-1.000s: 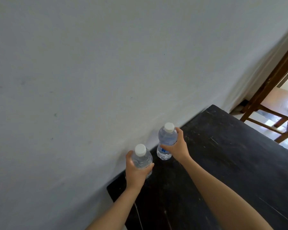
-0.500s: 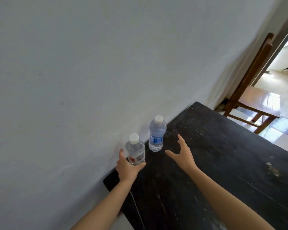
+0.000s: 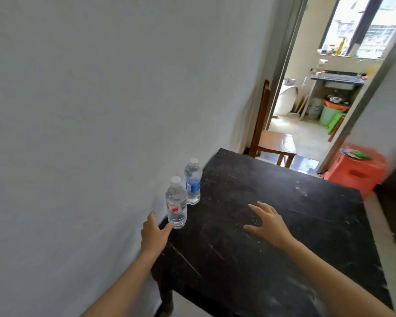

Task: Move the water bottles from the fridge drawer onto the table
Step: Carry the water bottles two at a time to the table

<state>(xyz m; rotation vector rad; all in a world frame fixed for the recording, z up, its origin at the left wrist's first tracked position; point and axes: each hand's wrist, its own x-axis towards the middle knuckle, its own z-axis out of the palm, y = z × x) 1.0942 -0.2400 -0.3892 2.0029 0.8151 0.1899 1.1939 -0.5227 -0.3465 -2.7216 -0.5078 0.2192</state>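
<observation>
Two hands open above a dark table, both bottles set down.

Left hand (image 3: 154,234): fingers spread, thumb tip at the base of the red-labelled bottle (image 3: 176,203), gripping nothing. Right hand (image 3: 269,223): fingers splayed, empty, hovering over the table (image 3: 272,259). Both bottles stand upright along the wall edge; the blue-labelled bottle (image 3: 193,183) is just behind the first. A wooden chair (image 3: 269,138) stands beyond.

Wooden chair (image 3: 268,143) by wall (image 3: 101,99); red stool (image 3: 357,172) near doorway; green bin (image 3: 329,114) beyond.

2 clear bottles, red-label (image 3: 176,203) & blue-label (image 3: 193,184), upright on table (image 3: 272,225) by wall.
</observation>
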